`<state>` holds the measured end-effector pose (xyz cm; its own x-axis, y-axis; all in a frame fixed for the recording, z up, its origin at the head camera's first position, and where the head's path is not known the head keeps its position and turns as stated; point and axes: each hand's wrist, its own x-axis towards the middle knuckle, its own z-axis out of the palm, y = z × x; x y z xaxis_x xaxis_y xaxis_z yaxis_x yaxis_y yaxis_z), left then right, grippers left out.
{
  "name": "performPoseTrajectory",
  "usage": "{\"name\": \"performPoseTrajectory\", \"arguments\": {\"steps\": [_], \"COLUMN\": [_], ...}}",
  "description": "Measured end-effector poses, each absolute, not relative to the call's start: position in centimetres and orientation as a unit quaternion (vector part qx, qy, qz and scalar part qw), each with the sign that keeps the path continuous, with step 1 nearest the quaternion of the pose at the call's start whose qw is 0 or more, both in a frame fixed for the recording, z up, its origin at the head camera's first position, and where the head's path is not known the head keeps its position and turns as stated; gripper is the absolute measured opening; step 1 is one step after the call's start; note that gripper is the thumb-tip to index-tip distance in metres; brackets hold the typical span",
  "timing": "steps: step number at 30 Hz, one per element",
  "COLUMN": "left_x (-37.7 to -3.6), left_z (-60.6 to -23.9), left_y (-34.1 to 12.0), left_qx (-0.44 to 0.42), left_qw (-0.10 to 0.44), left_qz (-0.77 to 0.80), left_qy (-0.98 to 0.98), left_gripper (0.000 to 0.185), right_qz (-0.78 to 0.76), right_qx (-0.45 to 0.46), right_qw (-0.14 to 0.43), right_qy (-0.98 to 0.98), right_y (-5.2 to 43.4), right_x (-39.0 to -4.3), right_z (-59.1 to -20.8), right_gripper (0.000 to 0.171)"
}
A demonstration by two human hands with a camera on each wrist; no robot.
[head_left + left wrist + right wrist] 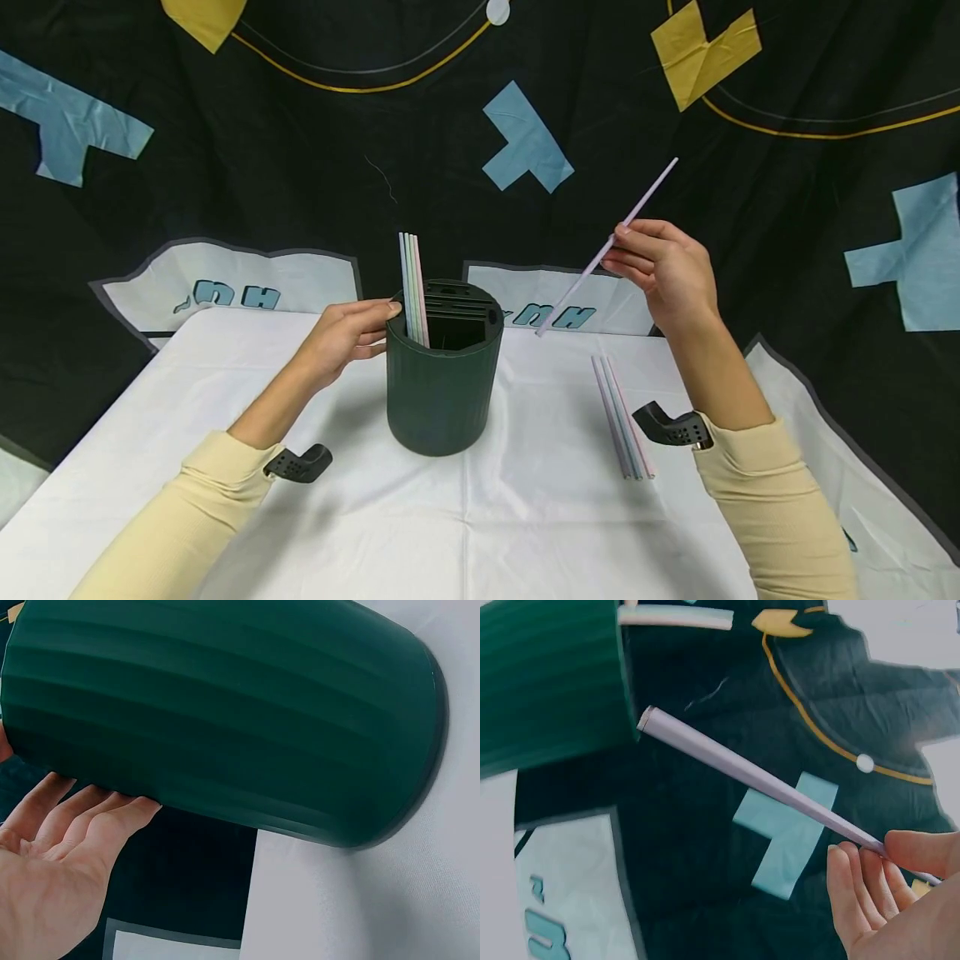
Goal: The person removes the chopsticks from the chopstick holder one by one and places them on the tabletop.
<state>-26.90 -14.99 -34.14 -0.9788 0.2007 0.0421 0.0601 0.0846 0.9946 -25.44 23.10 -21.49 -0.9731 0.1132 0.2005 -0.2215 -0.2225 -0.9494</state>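
A dark green ribbed pen holder (442, 400) with a slotted black top stands upright on the table. Several pastel straws (414, 283) stick up from its left compartment. My left hand (352, 333) holds the holder's left side, thumb at the rim and fingertips against the outer wall (225, 720). Up to the right, my right hand (667, 275) pinches a lilac straw (573, 287) between thumb and fingers. That straw slants, its lower end right of the holder and apart from it. In the right wrist view its open end (646, 720) appears beside the holder's edge.
Three loose straws (621, 417), lilac, blue and pink, lie side by side on the white cloth (540, 517), right of the holder. Behind the table hangs a black backdrop (315, 167) with blue and yellow shapes. Each wrist wears a black strap-like piece (300, 464).
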Motion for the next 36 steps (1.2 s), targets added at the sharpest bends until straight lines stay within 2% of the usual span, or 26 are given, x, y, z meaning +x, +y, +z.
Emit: {"name": "performPoseTrajectory", "arguments": {"steps": [16,36], "left_x": [-27.0,-27.1], "left_z": [-34.2,-34.2], "left_y": [-15.0,-15.0], "left_qx": [0.085,0.088], "left_qw": [0.057,0.055], "left_qz": [0.67,0.67], "left_qy": [0.735,0.735], "left_gripper": [0.062,0.062], "right_qz": [0.714,0.58], "right_qx": [-0.072,-0.096], "right_qw": [0.073,-0.049], "right_qy": [-0.693,-0.808], "right_y": [28.0,31.0], "right_x": [-27.7,-29.9], "right_z": [-27.9,-38.0], "right_gripper": [0.024,0.042]}}
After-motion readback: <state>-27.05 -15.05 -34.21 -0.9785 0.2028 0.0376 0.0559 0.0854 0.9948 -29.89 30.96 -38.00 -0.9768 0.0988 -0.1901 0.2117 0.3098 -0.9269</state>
